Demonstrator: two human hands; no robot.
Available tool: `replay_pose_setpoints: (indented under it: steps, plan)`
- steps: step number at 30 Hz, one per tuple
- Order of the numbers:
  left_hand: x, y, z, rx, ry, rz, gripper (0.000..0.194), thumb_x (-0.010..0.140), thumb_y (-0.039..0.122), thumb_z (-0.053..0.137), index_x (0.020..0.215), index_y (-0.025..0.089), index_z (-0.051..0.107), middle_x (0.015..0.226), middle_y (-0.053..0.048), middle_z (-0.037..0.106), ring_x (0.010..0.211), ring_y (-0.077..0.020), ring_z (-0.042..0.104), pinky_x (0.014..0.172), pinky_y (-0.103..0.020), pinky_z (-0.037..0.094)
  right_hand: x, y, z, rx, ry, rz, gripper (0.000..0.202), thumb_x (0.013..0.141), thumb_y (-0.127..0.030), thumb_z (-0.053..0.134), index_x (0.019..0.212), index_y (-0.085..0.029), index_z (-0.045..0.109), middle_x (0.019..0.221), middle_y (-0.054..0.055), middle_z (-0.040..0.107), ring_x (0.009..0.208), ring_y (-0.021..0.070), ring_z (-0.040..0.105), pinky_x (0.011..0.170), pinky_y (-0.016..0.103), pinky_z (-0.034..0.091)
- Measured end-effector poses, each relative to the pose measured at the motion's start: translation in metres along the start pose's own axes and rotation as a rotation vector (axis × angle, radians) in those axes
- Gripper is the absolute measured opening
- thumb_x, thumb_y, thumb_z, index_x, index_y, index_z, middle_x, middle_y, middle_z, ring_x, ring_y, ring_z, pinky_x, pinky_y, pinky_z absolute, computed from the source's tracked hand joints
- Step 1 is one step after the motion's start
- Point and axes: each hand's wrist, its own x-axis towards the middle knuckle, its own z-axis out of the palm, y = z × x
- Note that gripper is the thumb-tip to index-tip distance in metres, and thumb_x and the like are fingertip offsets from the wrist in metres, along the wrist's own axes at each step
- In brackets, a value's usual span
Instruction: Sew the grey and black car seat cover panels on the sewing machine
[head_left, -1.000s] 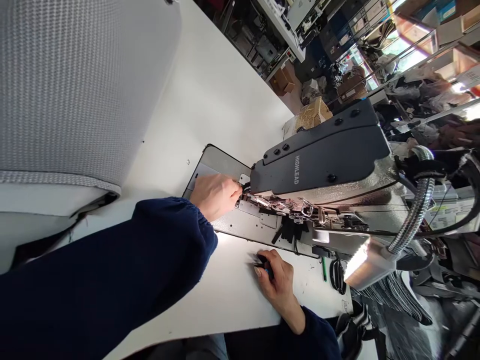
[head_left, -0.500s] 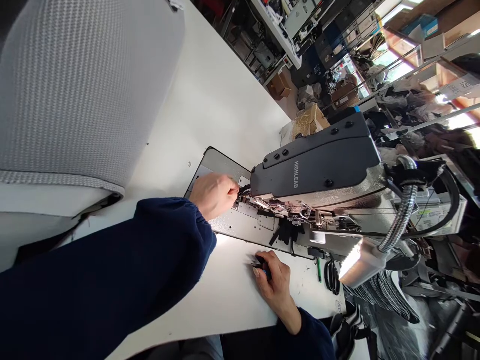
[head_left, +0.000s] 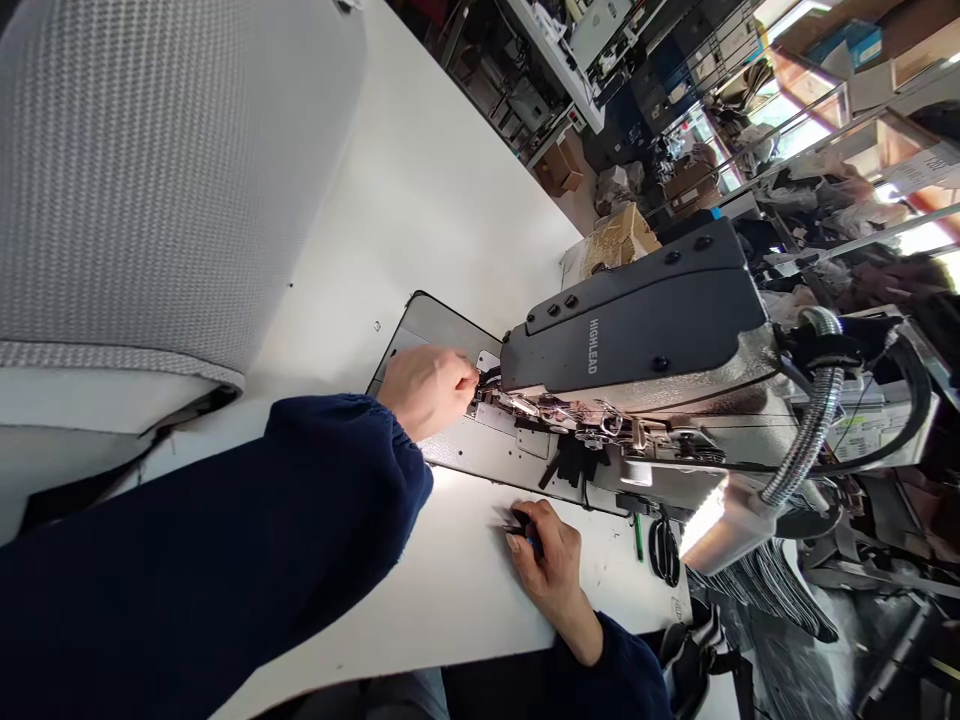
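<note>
My left hand [head_left: 431, 388] is closed, fingertips pinched together at the needle end of a dark grey sewing machine [head_left: 637, 320]. It rests over the metal bed plate [head_left: 495, 442], and whatever its fingers hold is hidden. On the white tabletop below the bed, my right hand [head_left: 553, 560] curls around a small pair of thread snips [head_left: 526, 530]. Their dark blades stick out to the left, and a bit of blue shows between the fingers. Black strips [head_left: 576, 462] lie on the bed beneath the machine arm.
A lit lamp [head_left: 724, 525] on a flexible metal neck hangs at the right. Near it lie a green pen [head_left: 637, 537] and black looped bands [head_left: 664, 552]. A large grey textured padded piece [head_left: 142, 190] fills the upper left. A cardboard box [head_left: 611, 245] stands behind the machine.
</note>
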Motion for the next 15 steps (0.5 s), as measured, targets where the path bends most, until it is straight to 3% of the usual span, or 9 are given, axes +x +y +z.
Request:
replay_pose_setpoints:
  steps: [15]
  plan:
    - [0.0012, 0.0021, 0.0024, 0.075, -0.022, -0.009, 0.024, 0.073, 0.012, 0.046, 0.05, 0.018, 0.04, 0.055, 0.0, 0.048, 0.048, -0.0127, 0.034, 0.051, -0.03, 0.017, 0.0013, -0.0015, -0.0016, 0.01, -0.006, 0.005, 0.022, 0.097, -0.034, 0.039, 0.097, -0.018, 0.055, 0.069, 0.001, 0.057, 0.052, 0.0105, 0.052, 0.048, 0.021, 0.041]
